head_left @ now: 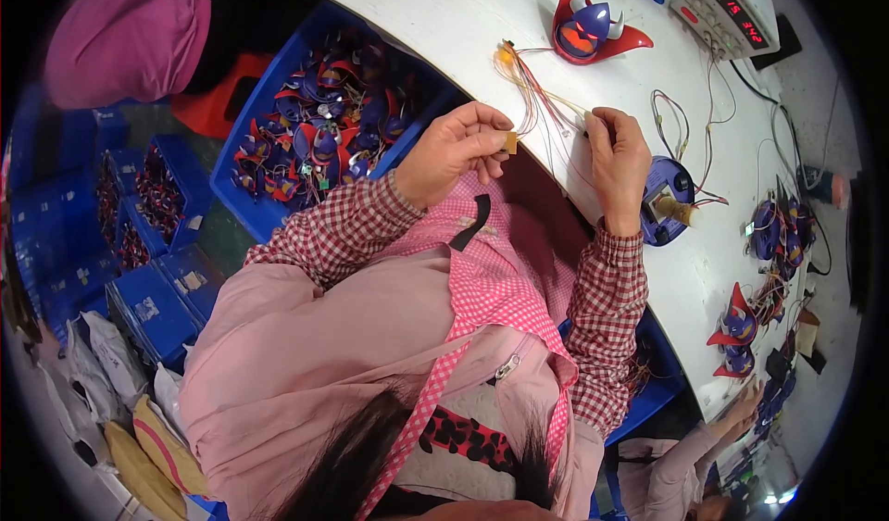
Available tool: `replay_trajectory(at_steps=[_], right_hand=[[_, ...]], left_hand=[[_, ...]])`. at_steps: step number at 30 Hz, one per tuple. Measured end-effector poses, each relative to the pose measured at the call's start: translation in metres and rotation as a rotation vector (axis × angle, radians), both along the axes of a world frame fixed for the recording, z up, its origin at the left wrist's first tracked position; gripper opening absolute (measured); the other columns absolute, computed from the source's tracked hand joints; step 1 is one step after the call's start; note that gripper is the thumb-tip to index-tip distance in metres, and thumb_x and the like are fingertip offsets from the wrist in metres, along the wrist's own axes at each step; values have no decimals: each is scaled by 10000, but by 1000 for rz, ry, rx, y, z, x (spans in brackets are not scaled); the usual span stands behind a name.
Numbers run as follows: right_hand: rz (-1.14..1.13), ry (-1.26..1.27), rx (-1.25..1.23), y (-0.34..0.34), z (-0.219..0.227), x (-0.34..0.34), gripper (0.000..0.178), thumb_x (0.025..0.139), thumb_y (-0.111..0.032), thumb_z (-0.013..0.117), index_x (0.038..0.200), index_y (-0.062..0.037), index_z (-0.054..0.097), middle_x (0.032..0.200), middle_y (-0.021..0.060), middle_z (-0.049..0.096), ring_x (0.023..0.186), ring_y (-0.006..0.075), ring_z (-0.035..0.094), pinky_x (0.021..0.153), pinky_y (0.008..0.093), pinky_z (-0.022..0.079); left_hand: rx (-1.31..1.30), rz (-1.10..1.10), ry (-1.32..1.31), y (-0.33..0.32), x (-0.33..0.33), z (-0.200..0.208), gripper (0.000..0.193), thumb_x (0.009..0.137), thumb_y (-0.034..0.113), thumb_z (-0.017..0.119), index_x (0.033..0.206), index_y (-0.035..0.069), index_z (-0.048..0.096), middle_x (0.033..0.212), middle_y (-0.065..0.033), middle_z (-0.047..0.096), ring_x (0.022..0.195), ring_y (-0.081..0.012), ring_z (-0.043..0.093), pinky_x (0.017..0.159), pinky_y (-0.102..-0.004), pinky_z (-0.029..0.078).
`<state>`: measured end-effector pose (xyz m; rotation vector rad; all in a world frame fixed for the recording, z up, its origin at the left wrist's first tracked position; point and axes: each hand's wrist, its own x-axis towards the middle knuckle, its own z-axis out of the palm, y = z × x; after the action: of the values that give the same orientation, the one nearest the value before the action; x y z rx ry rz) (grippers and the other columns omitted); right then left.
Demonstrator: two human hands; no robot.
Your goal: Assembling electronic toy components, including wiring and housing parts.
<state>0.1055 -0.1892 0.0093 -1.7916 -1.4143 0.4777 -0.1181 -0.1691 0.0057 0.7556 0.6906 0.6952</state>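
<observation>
My left hand [461, 150] pinches a small tan circuit board [509, 143] between thumb and fingers, just off the table's front edge. Thin wires [530, 90] run from near the board up onto the white table. My right hand [617, 155] is closed with thumb against forefinger at the end of a pale wire [572, 106]; whether its fingertips hold anything more is hidden. Beyond the hands stands a purple toy head [585, 30] with red wing-like sides and silver horns. Beside my right hand lies a round purple toy part [669, 197] with wires and a tan cylinder on it.
A power supply with a lit red display [727, 7] stands at the far right, its leads trailing over the table [690, 280]. At my left, a blue bin [243, 155] holds many toy heads. More toy heads [736, 326] lie along the right, near another person's hands [741, 410].
</observation>
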Motion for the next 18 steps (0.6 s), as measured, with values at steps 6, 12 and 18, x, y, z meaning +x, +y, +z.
replay_trajectory(at_steps=[6,12,18], right_hand=[[-19,1,43,1,-1,-1,150,824,-118,629,906,8,630,831,156,599,722,278,600,650,341,476],[-28,-82,128,0,-7,1,130,816,-104,624,891,2,626,821,161,587,726,301,588,643,363,471],[-11,-19,114,0,-5,-3,122,814,-102,621,885,-2,619,817,163,569,714,318,576,635,375,466]], left_hand=[[41,-42,-6,1,6,6,222,925,109,509,1122,5,521,865,-69,595,682,-99,575,580,-206,477],[76,-155,14,1,6,3,176,921,98,516,1071,7,497,857,-93,611,694,-126,609,569,-225,497],[143,-223,82,-1,5,1,105,920,86,517,992,19,480,856,-110,624,706,-148,629,569,-242,512]])
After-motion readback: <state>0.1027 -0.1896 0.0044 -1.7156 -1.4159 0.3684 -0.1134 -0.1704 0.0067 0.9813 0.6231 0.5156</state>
